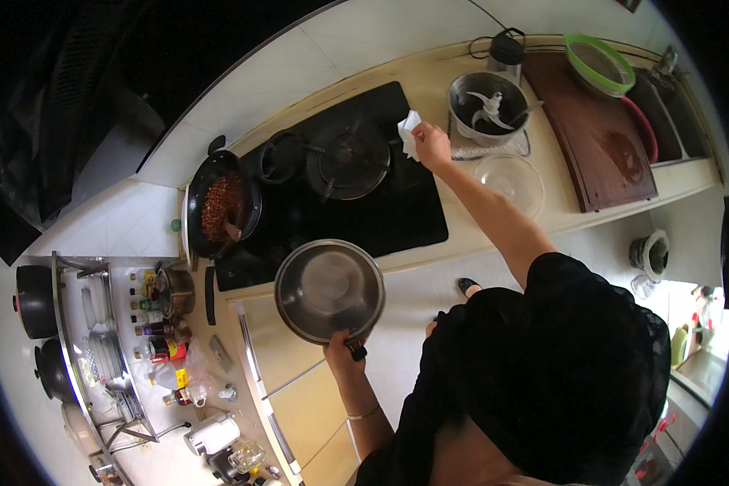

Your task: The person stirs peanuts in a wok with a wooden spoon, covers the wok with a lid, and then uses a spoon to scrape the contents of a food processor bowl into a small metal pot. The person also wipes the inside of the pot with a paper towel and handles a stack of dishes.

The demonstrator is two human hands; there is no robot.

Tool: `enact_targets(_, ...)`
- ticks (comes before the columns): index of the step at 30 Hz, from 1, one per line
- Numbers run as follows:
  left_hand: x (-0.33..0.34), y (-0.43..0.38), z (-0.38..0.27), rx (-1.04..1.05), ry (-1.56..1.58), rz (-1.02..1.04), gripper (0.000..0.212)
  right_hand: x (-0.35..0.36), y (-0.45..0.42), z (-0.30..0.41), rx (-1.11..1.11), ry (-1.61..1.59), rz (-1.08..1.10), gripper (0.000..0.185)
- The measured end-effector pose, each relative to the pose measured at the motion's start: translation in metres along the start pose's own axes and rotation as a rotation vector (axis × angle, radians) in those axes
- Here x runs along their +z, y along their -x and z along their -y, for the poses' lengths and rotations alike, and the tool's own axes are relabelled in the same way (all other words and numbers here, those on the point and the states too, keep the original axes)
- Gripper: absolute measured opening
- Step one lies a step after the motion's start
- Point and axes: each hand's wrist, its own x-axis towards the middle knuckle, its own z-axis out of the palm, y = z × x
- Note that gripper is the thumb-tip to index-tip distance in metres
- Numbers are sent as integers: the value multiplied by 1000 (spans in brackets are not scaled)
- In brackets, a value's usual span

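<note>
My left hand [342, 354] grips the short black handle of a round stainless steel pan [331, 285]. The pan hangs over the front edge of the black glass gas cooktop [401, 222], its shiny inside facing the camera. Crumpled white tissue paper [408, 135] is pinched in the fingers of my right hand [432, 146], above the cooktop's right edge. Just right of that hand, a food processor bowl [462, 118] with a white-hubbed blade stands on a folded cloth [513, 147]. Below it lies a clear round lid [510, 185].
A black wok [195, 209] holds reddish-brown crumbly food and a spatula [234, 231]. At right are a wooden cutting board [574, 121], a green-rimmed strainer [627, 82] and a sink [695, 136]. Several bottles [169, 349] and a dish rack [130, 358] line the left side.
</note>
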Motion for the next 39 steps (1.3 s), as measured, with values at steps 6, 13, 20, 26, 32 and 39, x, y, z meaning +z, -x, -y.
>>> enact_targets(6,9,-2,-13,5,-56,61,28,50,-72,-2,91,68,7,15)
enact_targets(13,76,-29,-37,-202,-175,208,27,71,-147,-21,74,319,-50,31)
enact_targets(20,99,-96,-21,-348,-443,491,28,-10,-72,72,-123,-204,-35,24)
enact_targets(26,187,-84,-4,-593,-199,675,34,-147,20,46,38,-234,-161,18)
enact_targets(32,233,-89,45,-627,-83,643,32,-259,133,-10,380,-275,-389,19)
enact_targets(39,245,-120,82,-668,-52,598,47,-326,234,-36,592,-221,-564,18)
